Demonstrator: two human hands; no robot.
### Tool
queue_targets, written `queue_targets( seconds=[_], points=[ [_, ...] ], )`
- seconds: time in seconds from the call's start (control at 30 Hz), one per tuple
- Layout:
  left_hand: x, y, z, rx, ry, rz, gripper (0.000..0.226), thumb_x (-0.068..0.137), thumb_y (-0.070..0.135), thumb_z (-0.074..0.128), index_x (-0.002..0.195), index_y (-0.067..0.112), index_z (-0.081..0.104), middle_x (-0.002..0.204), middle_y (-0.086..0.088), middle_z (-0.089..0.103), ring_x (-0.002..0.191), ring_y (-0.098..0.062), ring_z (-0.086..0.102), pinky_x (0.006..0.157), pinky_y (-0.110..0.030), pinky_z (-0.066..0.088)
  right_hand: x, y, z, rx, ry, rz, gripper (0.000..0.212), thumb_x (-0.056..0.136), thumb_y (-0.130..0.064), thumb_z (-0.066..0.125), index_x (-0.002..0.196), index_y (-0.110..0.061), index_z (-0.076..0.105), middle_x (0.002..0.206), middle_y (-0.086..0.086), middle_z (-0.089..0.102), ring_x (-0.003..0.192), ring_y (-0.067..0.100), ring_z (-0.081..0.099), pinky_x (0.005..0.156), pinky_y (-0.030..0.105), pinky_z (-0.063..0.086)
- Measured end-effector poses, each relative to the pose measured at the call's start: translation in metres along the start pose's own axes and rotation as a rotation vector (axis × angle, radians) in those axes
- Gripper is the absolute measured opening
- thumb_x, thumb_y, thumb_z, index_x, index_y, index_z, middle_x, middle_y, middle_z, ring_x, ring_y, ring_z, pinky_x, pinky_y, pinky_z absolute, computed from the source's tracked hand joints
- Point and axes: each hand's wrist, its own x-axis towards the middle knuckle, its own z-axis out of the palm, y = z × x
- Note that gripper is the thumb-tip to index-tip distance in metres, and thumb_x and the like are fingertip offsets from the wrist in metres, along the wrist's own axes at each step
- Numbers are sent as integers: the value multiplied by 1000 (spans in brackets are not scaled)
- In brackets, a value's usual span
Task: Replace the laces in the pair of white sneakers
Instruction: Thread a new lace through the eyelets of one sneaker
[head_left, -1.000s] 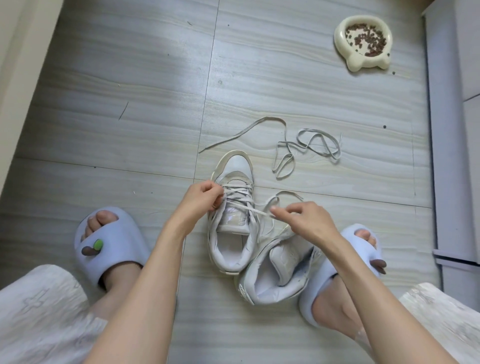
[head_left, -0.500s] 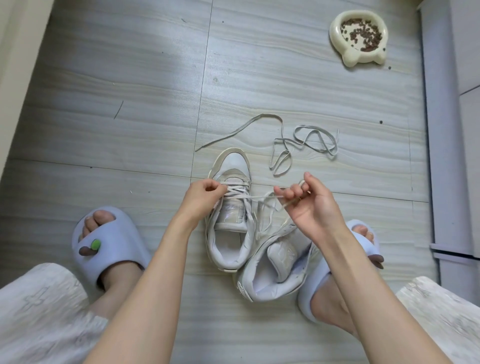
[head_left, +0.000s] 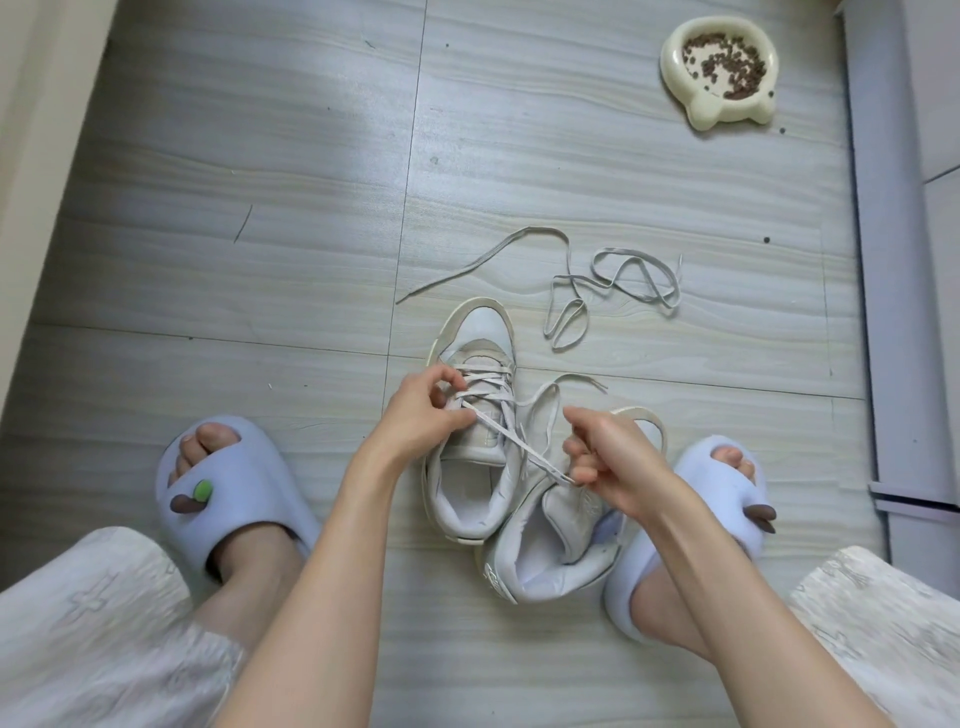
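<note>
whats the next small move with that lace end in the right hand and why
Probably keep drawing the lace out to the right until it comes free of the eyelet. The right hand pinches its end over the tipped sneaker, and the lace runs taut to the upright sneaker, whose eyelet side the left hand grips. The upper eyelets look unlaced, and a loose lace lies on the floor.

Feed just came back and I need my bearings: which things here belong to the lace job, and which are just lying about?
Job:
upright sneaker, half laced
lace in left hand and right hand
tipped sneaker, no lace visible
loose lace on floor

Lying about:
pet food bowl
slippers on the person's feet
</note>
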Motion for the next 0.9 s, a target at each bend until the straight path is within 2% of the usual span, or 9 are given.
queue_targets(
  seconds=[0.1,0.17,0.23,0.37,0.53,0.7,0.73,0.8,0.9],
  points=[
    [-2,-3,2,-29,27,-9,24,75,10,72,82,27,56,72,4,45,63,-12,42,67,-26,37,-8,4,2,-369,-16,-132,12,91,-26,59,89,-14,57,62,7,59,33,9,33,35,17,25],
    [-4,-5,3,-58,86,-3,22,76,10,72,79,25,56,70,5,49,62,-11,45,68,-24,39,-15,4,5,-536,-66,-199,12,88,-24,62,81,-16,65,55,3,57,35,7,40,36,17,28],
    [-7,-5,4,-62,128,-2,17,78,12,71,78,22,58,71,5,53,62,-10,47,66,-21,40,-19,2,8,-692,-56,-241,18,86,-24,65,70,-17,68,48,-3,53,36,6,38,38,15,31],
    [-9,-3,4,18,179,19,5,79,14,70,82,17,67,71,9,59,64,-10,52,64,-16,41,-24,3,7,-708,-197,-172,18,87,-20,64,77,-7,70,48,-4,55,41,9,40,41,17,35],
    [-11,-4,0,2,301,29,6,80,14,68,79,19,69,70,9,63,64,-3,54,58,-6,39,-26,3,1,-870,-295,-119,27,93,-24,53,69,-15,62,60,-3,66,48,13,49,49,19,42],
    [-5,0,-20,-1,501,64,8,83,15,65,88,15,71,83,3,67,83,-11,61,81,-22,45,-22,-6,7,-902,-308,-160,20,91,-25,55,77,-14,65,64,-4,69,50,8,53,56,19,46],
    [-4,0,-25,-10,522,61,9,83,16,65,90,15,70,85,3,67,85,-11,61,83,-24,45,-19,-8,11,-889,-302,-178,20,91,-26,55,81,-14,66,66,-3,70,49,9,54,56,22,47],
    [-2,1,-31,-8,534,48,10,84,17,65,92,15,70,87,4,67,86,-9,60,81,-21,42,-9,-14,19,-920,-172,-322,19,91,-28,53,85,-18,68,73,-3,71,52,10,56,62,27,50],
    [-2,-1,-30,-41,524,35,11,84,18,66,94,16,69,92,4,67,88,-7,60,80,-16,39,12,-27,37,-947,60,-570,19,92,-28,50,101,-24,67,86,-4,67,76,14,57,77,28,45]
  ],
)
